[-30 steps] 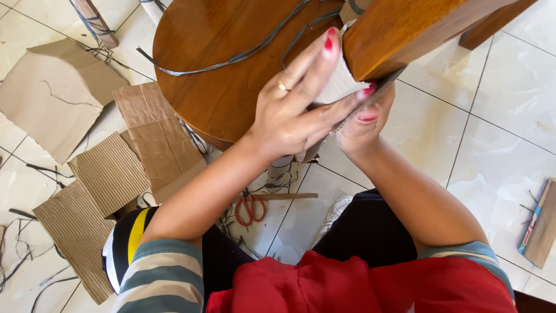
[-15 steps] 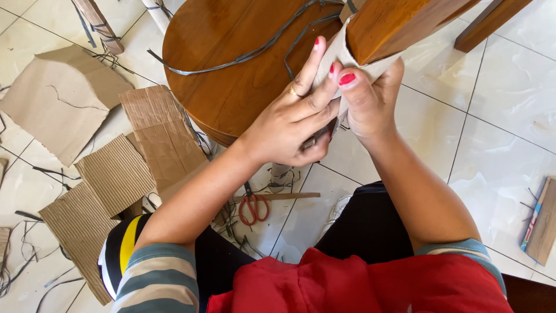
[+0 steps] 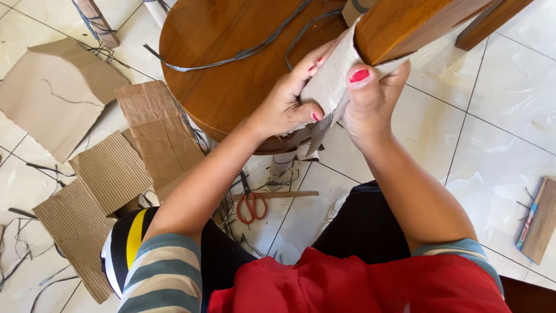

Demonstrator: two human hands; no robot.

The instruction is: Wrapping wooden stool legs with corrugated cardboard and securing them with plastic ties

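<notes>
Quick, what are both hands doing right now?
Left hand: closed on the cardboard wrap around the wooden leg.
Right hand: closed on the same wrap.

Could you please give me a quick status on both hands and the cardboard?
Left hand and right hand both grip the cardboard wrap around the wooden leg. Nothing blocking; scissors lie on the floor.

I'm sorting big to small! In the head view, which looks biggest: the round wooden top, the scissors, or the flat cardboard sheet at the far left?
1. Round wooden top, though it sits nearer the camera than the floor things.
2. Flat cardboard sheet, clearly smaller in view.
3. Scissors, smallest by far.
</notes>
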